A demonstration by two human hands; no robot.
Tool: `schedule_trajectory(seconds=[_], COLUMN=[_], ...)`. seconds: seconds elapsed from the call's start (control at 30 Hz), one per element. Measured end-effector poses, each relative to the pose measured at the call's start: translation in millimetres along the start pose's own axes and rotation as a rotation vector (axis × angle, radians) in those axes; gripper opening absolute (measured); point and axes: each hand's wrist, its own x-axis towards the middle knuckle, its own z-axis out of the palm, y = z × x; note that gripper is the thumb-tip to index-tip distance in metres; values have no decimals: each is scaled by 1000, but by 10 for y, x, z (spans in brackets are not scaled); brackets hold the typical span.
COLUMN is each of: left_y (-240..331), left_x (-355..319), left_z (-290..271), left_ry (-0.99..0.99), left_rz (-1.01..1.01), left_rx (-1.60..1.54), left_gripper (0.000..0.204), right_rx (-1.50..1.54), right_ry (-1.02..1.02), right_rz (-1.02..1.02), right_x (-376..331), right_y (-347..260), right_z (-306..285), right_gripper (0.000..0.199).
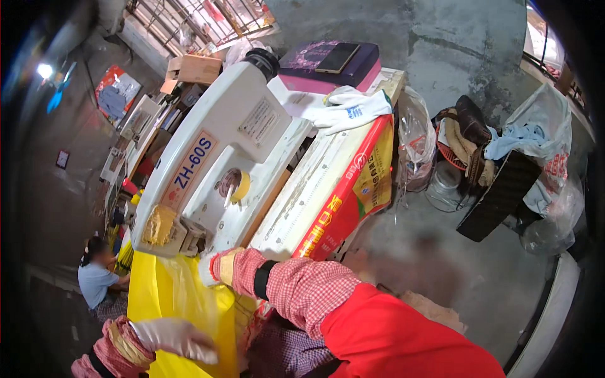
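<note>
A bright yellow sheet (pixel 157 285), apparently plastic or fabric, hangs at the lower left with a clear film over part of it. My left hand (pixel 179 340), in a pale glove, lies across the lower part of the sheet with its fingers stretched out, slightly blurred. My right hand (pixel 208 269), also gloved, is at the sheet's upper edge, just below the head of a large pale machine (pixel 211 126) shaped like an industrial sewing machine; its fingers are mostly hidden. A roll of tape (pixel 238 186) sits in the machine's recess. Checked sleeve covers with dark bands wrap both forearms.
White work gloves (pixel 353 110) lie on the worktable (pixel 302 195). Behind them a phone (pixel 338 58) rests on a purple box (pixel 296 63). Plastic bags (pixel 551 126) and a dark crate (pixel 501 195) stand at right. Another person (pixel 97 277) sits at far left.
</note>
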Motion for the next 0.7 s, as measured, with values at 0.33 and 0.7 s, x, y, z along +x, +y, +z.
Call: schedule_trajectory(seconds=[0.33,0.7], left_y=[268,1058], left_x=[-109,409], left_z=[691,1216], left_ry=[-59,263], left_rz=[-211,410], left_rx=[405,722], left_gripper=[45,19], right_rx=[53,-208], right_ry=[119,67], right_rz=[253,21], right_x=[-63,-1157], right_y=[-219,-1831], right_z=[154,-623], right_gripper=[17,17])
